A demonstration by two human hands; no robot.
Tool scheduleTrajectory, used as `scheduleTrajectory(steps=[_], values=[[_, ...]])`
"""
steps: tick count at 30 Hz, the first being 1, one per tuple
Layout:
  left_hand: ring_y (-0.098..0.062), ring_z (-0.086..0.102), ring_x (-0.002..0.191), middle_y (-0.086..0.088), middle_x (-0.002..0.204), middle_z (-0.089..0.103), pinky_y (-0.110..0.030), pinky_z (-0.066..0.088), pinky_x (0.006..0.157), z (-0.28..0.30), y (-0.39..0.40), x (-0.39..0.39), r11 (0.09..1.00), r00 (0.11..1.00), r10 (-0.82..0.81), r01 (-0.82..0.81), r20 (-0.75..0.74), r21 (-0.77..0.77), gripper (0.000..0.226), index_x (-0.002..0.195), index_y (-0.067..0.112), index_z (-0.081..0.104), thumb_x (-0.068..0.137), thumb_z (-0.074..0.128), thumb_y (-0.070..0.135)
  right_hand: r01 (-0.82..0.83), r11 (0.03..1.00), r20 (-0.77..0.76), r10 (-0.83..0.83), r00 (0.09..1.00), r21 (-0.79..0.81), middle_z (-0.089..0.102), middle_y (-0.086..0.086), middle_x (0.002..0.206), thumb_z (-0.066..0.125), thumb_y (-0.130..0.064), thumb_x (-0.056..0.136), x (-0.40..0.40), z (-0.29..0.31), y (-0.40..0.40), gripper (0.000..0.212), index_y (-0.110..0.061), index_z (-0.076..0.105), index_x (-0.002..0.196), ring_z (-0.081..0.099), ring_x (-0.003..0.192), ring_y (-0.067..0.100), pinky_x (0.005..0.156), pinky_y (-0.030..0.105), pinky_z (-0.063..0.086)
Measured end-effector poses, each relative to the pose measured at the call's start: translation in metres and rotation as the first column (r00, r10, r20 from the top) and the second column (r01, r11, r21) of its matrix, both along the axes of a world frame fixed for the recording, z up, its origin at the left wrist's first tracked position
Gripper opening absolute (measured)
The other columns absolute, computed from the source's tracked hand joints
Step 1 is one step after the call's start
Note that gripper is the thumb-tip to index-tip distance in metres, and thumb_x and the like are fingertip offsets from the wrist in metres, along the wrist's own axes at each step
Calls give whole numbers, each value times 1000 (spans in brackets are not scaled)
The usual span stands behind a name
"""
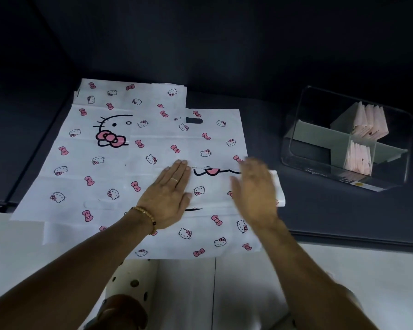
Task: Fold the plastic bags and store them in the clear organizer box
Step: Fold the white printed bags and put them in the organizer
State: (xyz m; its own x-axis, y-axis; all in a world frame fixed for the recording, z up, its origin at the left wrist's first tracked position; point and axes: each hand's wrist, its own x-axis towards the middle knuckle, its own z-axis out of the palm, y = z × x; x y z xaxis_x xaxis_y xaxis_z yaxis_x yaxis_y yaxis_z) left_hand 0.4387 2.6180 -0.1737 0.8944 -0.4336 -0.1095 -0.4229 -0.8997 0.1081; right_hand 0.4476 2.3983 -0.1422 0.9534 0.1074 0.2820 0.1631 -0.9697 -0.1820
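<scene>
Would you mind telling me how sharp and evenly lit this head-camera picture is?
Head view: the right hand is smeared by motion blur, while the left hand and the bags are sharp; the dark top and corners fall into shadow; the box shows faint reflections on its clear walls; wide-angle distortion bends the counter edges.

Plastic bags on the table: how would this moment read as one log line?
step: folding | left hand: flat on top bag | right hand: open on the fold, blurred | organizer box: folded bags in two compartments

Two hands (167,198) (255,194), several overlapping printed plastic bags (105,167), one clear organizer box (343,144), two clusters of folded bags (370,122)
</scene>
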Motion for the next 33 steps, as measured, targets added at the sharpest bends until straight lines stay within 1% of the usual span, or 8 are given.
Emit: scheduleTrajectory(steps=[2, 5, 11, 18, 22, 25, 29, 33], values=[[-24, -5, 146, -14, 157, 0, -35, -3, 119, 0, 1, 0, 1000, 1000, -10, 10, 16, 21, 69, 149, 3, 3, 92, 2, 43, -251, 965, -186, 261, 947, 74, 44, 17, 144, 55, -12, 90, -5, -11, 45, 47, 0, 49, 135, 38, 136, 31, 114, 41, 27], [-26, -2, 146, -16, 157, 3, -37, 0, 119, 0, 5, 1, 999, 999, -31, 31, 27, 10, 67, 148, 2, 4, 94, 3, 42, -319, 947, -336, 310, 889, 31, 14, 7, 160, 33, -23, 98, -6, -27, 68, 56, -8, 21, 151, 7, 148, 21, 120, 38, 2], [-25, -1, 146, -15, 157, 1, -41, 5, 119, 2, 10, 3, 998, 999, -50, 50, 8, 49, 69, 149, 1, 5, 94, 7, 43, -398, 908, -360, 331, 873, -130, 7, -1, 160, 16, -46, 99, 2, -33, -6, 61, -16, 16, 153, 3, 148, 16, 120, 42, 10], [-25, 7, 146, -12, 157, 15, -48, 10, 118, 5, 11, 4, 998, 1000, -28, 28, -5, 61, 68, 149, 6, 15, 94, 15, 46, -278, 934, -439, 157, 885, -226, -3, -2, 161, -1, -53, 95, 6, -28, -87, 70, -15, 2, 153, -10, 146, 9, 119, 35, -2], [-33, 24, 140, -6, 147, 38, -52, 25, 110, 16, 18, -5, 992, 992, -122, 123, -11, 33, 73, 144, 25, 37, 84, 35, 67, -207, 927, -393, 71, 917, -313, 4, 7, 161, 0, -52, 95, 9, -23, -90, 72, -10, 10, 152, 0, 148, 20, 119, 42, 1], [-37, 33, 134, -8, 141, 44, -52, 34, 104, 24, 27, -25, 978, 982, -187, 188, -18, 89, 74, 138, 30, 45, 76, 47, 70, -105, 932, -248, 16, 969, -348, 23, 18, 156, 31, -37, 101, 7, -11, -73, 56, -2, 36, 144, 18, 145, 34, 116, 52, 16], [-37, 23, 137, -8, 147, 37, -48, 32, 105, 31, 26, -40, 963, 980, -196, 200, -45, 182, 70, 146, 31, 30, 82, 47, 56, -173, 983, -31, 171, 985, -68, 57, 14, 122, 58, -26, 85, -26, 6, -12, 35, -7, 62, 114, 53, 109, 36, 87, 45, 44], [-32, 17, 139, -2, 152, 28, -44, 31, 107, 40, 28, -34, 969, 974, -205, 216, -99, 120, 58, 147, 36, 20, 92, 34, 49, -362, 932, -176, 360, 916, 20, 57, 3, 107, 54, -41, 81, -70, 5, 39, 44, -16, 62, 117, 51, 98, 25, 81, 39, 42]])
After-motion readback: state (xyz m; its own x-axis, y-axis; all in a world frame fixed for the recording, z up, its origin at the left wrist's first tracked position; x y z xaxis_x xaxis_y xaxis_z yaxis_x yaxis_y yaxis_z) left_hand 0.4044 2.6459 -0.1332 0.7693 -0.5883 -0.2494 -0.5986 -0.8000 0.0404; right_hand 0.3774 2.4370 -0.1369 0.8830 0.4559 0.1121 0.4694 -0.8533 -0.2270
